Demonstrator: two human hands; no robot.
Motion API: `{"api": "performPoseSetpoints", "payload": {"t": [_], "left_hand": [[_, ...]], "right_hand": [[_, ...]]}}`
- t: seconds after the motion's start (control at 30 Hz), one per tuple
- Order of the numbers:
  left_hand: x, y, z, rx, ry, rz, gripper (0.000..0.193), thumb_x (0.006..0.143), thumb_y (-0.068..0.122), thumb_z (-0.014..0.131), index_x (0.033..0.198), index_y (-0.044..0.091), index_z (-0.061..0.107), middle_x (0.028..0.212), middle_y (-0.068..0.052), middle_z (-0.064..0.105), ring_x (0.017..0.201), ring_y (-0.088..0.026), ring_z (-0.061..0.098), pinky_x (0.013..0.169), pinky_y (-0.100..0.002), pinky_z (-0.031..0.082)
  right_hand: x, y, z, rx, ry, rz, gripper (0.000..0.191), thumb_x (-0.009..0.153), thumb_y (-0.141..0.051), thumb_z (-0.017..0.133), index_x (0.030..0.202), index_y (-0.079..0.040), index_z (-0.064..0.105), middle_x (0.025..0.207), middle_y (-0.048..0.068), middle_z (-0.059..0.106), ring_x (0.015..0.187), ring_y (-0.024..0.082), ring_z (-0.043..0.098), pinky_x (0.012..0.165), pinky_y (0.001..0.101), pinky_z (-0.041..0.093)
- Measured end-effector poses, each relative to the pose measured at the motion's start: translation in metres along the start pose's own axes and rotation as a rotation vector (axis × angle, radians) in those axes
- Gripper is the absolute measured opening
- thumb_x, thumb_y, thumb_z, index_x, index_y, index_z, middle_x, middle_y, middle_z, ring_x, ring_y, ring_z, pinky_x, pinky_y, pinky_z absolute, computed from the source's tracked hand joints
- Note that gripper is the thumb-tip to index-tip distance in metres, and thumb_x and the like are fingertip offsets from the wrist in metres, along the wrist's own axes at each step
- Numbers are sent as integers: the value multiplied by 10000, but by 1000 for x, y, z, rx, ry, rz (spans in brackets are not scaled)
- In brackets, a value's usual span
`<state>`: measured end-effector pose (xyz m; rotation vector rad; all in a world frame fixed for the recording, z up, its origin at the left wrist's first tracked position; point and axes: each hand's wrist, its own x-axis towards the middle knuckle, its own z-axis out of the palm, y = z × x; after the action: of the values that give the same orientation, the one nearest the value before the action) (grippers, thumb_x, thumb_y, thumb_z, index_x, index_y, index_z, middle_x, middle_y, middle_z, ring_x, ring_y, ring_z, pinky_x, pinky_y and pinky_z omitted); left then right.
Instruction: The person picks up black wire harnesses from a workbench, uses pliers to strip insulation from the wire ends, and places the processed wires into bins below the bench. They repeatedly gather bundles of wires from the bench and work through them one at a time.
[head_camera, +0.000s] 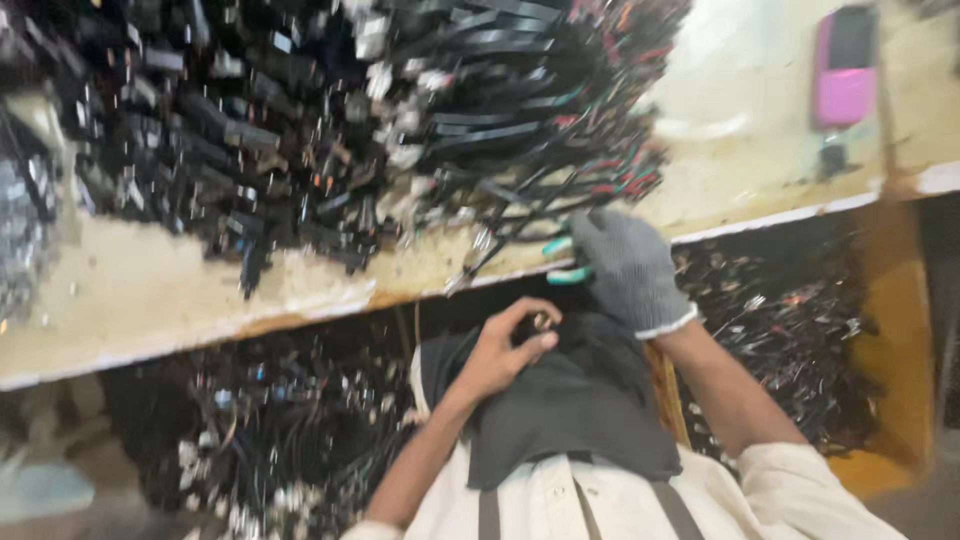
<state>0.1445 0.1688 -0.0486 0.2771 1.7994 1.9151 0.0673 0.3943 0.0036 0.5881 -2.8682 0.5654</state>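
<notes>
Left hand (500, 352) pinches a small metal piece (541, 322) over dark cloth (570, 410); gloved right hand (625, 265) closes its grip on teal-handled pliers (565, 262) at the desk (150, 290) edge.

Bench (150, 290): pale, worn top with a chipped front edge. A dense heap of black cables and connectors (300, 130) with coloured wire ends covers most of it. A pink-and-black device (843, 70) lies apart, toward the far right.
</notes>
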Motion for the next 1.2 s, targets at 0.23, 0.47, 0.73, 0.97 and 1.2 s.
{"api": "performPoseSetpoints", "payload": {"t": [0.23, 0.47, 0.73, 0.97, 1.2], "left_hand": [[17, -9, 0, -224, 217, -55, 261, 983, 227, 624, 913, -20, 673, 825, -38, 583, 751, -128, 483, 685, -275, 394], [26, 30, -1, 232, 121, 292, 315, 942, 249, 657, 1158, 20, 646, 1007, -99, 675, 890, -182, 625, 770, -335, 479], [50, 19, -23, 369, 503, -158, 388, 898, 277, 717, 1239, 108, 638, 915, -146, 723, 838, -305, 710, 809, -369, 559], [52, 16, -41, 393, 489, 259, 339, 953, 248, 703, 1239, 80, 633, 1066, -126, 688, 979, -233, 652, 887, -354, 513], [24, 5, -35, 77, 194, 63, 360, 1005, 327, 636, 1253, 71, 689, 872, -44, 653, 748, -103, 543, 671, -264, 424]], "right_hand": [[8, 28, -2, 275, -79, 54, 399, 801, -170, 801, 1169, -139, 648, 1057, 150, 627, 867, 362, 661, 698, 464, 517], [4, 22, -10, 240, -116, 119, 383, 730, -18, 679, 1101, -111, 662, 1009, 130, 617, 883, 382, 675, 700, 489, 531], [3, 4, -7, 137, 242, 48, 223, 762, -49, 703, 957, -123, 624, 892, 85, 619, 782, 302, 657, 650, 446, 513], [5, 4, -1, 97, -81, 72, 291, 737, -38, 673, 1016, -111, 632, 856, 129, 637, 762, 360, 673, 597, 486, 516], [25, 15, 0, 224, -84, -3, 302, 805, -156, 743, 1076, -67, 644, 819, 139, 674, 711, 375, 674, 575, 504, 519]]}}
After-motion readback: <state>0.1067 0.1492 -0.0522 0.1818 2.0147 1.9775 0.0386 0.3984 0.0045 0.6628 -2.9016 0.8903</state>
